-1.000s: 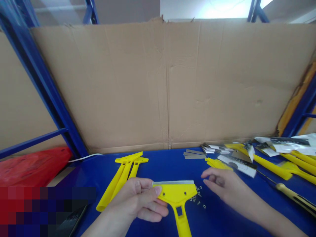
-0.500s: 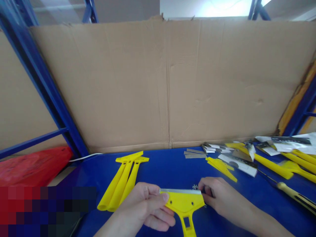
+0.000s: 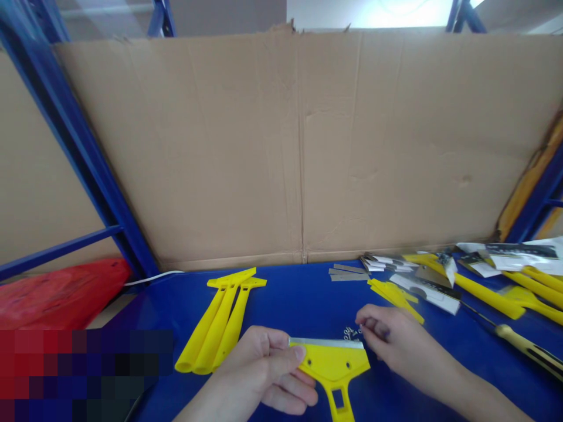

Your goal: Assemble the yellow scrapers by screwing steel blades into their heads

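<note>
The left hand [image 3: 273,370] pinches a wide, silver-edged yellow plastic scraper [image 3: 334,363] over the blue table [image 3: 294,302] — the right hand [image 3: 396,337], fingertips close together, is by tiny silver metal bits [image 3: 350,334] — I can't tell if it holds one.

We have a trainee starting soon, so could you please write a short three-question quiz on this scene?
1. True or false: the left hand is holding the yellow scraper.
2. Which lies nearest the fingertips of the right hand: a) the red plastic, b) the small metal fasteners, or c) the white cable?
3. Fill in the number: left of the yellow scraper, ___ yellow handles lie side by side.

Key: 1 true; 2 b; 3 three.
</note>
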### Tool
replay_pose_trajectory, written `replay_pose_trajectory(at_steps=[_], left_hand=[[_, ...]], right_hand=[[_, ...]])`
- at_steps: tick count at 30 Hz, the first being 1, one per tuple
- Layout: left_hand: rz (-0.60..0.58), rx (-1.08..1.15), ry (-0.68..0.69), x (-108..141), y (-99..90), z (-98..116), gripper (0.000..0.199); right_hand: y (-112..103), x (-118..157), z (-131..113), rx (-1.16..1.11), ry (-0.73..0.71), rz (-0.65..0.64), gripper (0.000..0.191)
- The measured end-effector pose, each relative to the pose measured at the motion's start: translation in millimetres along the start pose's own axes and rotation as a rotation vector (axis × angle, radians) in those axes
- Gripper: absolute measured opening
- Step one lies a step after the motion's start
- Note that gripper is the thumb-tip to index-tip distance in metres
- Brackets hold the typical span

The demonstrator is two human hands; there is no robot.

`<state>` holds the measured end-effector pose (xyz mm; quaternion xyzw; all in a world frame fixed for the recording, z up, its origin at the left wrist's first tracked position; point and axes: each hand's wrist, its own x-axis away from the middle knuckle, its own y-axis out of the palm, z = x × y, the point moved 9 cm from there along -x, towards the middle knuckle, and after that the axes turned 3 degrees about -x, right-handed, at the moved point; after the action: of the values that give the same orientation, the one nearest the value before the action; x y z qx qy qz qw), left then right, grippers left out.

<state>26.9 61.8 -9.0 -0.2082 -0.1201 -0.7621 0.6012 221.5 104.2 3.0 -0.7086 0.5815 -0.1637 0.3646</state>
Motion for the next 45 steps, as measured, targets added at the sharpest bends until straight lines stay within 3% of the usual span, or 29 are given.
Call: replay_pose_trajectory(at_steps=[3, 6, 10, 13, 17, 20, 27, 33, 45], left_hand=[[-0.015, -0.004, -0.005, -1, 2.1, -1, 0.035], [-0.012, -0.012, -0.002, -3, 3.9, -5, 0.037], [-0.02, 0.005, -0.02, -4, 8.4, -12, 0.038], [-0.003, 0.018, -0.001, -4, 9.0, -11, 0.036], [-0.032, 0.01, 0.0, -5, 12.9, -12, 0.036], [-0.041, 0.006, -0.02, -6, 13.6, -16, 0.037], [-0.077, 0.035, -0.036, -10, 18.4, -20, 0.045], [-0.106, 0.006, -0.009, -13, 22.1, -21, 0.048], [-0.087, -0.016, -0.005, -11, 20.9, -20, 0.048]], right_hand=[[-11, 2, 3, -0.226, 0.046, 0.083, 0.008], [-22, 9, -13, -0.408, 0.012, 0.171, 0.016], [-24, 19, -46, -0.361, -0.102, 0.225, 0.014], [-8, 21, -60, -0.327, -0.183, 0.167, 0.009], [24, 18, -51, -0.465, -0.088, 0.0, 0.012], [34, 17, -45, -0.522, -0.035, -0.036, 0.018], [42, 15, -49, -0.439, 0.032, -0.138, 0.014], [44, 15, -38, -0.452, 0.134, -0.097, 0.008], [41, 15, -47, -0.372, 0.127, -0.151, 0.01]])
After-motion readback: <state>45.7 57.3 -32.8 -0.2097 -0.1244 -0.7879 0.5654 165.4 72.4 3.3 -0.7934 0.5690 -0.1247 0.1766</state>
